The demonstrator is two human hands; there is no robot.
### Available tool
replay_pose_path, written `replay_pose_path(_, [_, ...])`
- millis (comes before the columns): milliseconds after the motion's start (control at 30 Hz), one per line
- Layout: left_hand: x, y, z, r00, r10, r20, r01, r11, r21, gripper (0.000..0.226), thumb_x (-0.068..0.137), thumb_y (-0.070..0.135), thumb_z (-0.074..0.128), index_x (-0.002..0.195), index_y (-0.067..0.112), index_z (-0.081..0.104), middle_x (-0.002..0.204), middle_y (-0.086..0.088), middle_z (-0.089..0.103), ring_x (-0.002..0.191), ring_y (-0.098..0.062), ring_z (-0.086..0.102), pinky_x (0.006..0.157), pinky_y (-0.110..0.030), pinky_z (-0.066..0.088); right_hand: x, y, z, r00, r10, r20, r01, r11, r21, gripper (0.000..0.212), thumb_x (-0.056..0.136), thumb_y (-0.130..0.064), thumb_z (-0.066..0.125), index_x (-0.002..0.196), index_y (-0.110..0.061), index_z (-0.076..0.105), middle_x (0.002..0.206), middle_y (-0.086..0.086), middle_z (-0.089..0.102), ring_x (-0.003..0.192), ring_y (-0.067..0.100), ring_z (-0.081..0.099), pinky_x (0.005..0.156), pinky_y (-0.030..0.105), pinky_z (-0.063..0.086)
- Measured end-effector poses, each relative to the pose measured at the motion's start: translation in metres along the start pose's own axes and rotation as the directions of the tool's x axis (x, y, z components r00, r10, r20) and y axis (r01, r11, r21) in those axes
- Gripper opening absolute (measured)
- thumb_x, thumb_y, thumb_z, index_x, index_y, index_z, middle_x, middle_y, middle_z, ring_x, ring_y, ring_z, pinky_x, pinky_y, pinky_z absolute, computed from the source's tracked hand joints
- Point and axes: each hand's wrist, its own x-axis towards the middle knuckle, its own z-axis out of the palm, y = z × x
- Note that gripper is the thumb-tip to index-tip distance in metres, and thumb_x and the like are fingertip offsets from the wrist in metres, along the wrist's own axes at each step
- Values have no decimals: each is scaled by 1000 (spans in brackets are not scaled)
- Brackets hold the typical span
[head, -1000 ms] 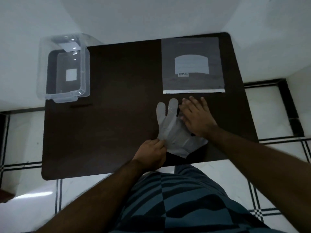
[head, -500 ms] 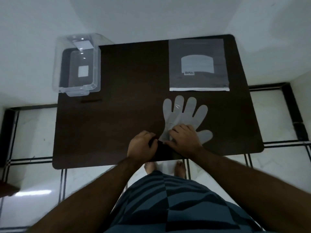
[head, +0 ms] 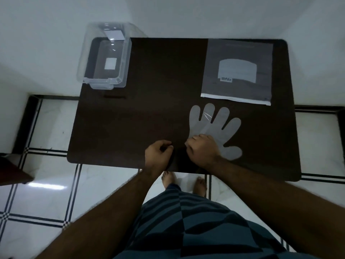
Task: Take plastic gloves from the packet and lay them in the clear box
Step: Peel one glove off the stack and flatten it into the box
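**Glove spread flat on the table, both hands at its cuff**

The right hand (head: 202, 152) rests knuckles-up on the cuff end of the plastic glove (head: 214, 126), fingers curled; whether it pinches the film cannot be told. The left hand (head: 158, 154) sits just beside it, closed in a loose fist on the dark table (head: 149, 109), not visibly holding anything. The glove lies flat, fingers fanned toward the packet (head: 237, 71), whose pale label carries upside-down lettering too small to read surely. The clear box (head: 105, 57) stands at the far left corner, well apart.
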Motion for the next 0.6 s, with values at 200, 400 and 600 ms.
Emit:
replay_pose_path(200, [6,20,11,953,-197,232,267,906,-328,10,99,14,75,107,11,81,99,-8,82,89,-23,79,80,-34,67,-2,3,-5,994,80,-75,-53,950,309,10,99,-22,68,94,-16,74,86,3,72,79,18,65,78,39,57])
replay_pose_path(400, [8,41,22,873,-310,378,482,669,-566,15,97,13,77,107,1,79,103,-19,81,90,-27,80,80,-34,65,-7,6,-7,965,259,51,-250,834,492,14,99,-30,70,96,-19,79,88,-5,75,81,9,68,80,37,59])
replay_pose_path(600, [10,53,30,836,-352,420,546,605,-580,21,92,10,81,108,-3,77,98,-19,82,89,-27,81,79,-35,65,-15,9,-13,942,312,122,-324,754,571,14,97,-33,75,100,-20,81,89,-8,76,81,4,70,80,32,60])
